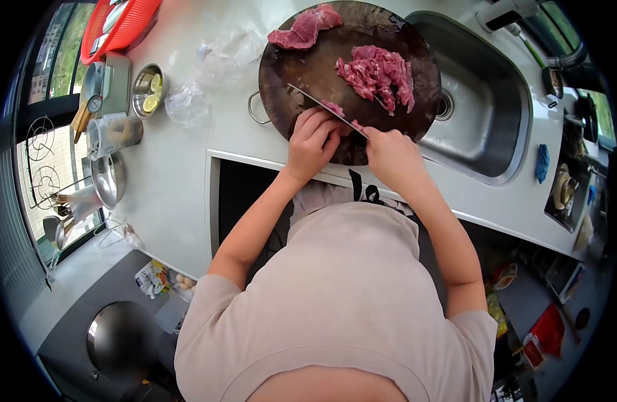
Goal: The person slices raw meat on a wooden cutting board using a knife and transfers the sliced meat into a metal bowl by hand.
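A round dark cutting board lies on the counter, partly over the sink. My right hand is closed round the handle of a knife, whose blade points up and left across the board. My left hand presses with bent fingers on a piece of meat beside the blade, mostly hidden by the hand. Thin bits of meat lie along the blade. A heap of sliced meat sits right of the knife, and a larger uncut piece rests at the board's top left.
The steel sink is on the right, with a blue cloth beyond it. At the left stand a metal bowl with lemon slices, a red basket, a clear jug and plastic bags.
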`<state>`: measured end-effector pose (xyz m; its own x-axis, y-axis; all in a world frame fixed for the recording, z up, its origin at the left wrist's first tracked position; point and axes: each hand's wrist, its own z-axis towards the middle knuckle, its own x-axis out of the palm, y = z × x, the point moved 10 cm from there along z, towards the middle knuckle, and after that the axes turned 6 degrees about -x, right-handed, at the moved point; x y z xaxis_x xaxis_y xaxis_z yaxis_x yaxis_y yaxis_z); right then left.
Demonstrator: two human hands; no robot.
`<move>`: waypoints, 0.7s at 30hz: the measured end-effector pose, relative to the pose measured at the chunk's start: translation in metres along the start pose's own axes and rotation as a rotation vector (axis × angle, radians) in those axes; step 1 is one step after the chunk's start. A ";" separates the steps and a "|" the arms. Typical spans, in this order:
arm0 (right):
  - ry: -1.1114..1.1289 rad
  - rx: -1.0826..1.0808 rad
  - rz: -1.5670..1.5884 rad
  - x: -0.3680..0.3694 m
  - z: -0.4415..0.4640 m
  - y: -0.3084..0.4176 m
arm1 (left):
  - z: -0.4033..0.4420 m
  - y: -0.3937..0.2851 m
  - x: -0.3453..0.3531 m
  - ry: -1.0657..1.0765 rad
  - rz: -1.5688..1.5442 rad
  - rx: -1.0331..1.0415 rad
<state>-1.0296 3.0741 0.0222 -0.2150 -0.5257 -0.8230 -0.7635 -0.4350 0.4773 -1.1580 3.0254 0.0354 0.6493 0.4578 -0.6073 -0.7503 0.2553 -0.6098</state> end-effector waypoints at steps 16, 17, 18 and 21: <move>0.055 -0.012 -0.056 0.001 -0.058 -0.007 | -0.002 0.006 0.002 0.063 0.022 -0.053; 0.085 0.001 -0.060 0.002 -0.053 -0.005 | 0.000 0.006 0.002 0.066 0.018 -0.067; 0.114 0.015 -0.064 0.004 -0.047 -0.002 | 0.000 0.006 0.001 0.065 0.021 -0.068; 0.105 -0.002 0.002 0.004 -0.017 0.015 | 0.000 0.007 0.002 0.065 0.025 -0.064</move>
<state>-1.0315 3.0531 0.0312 -0.1515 -0.6006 -0.7850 -0.7616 -0.4353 0.4801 -1.1622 3.0286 0.0297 0.6390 0.4063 -0.6531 -0.7580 0.1885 -0.6244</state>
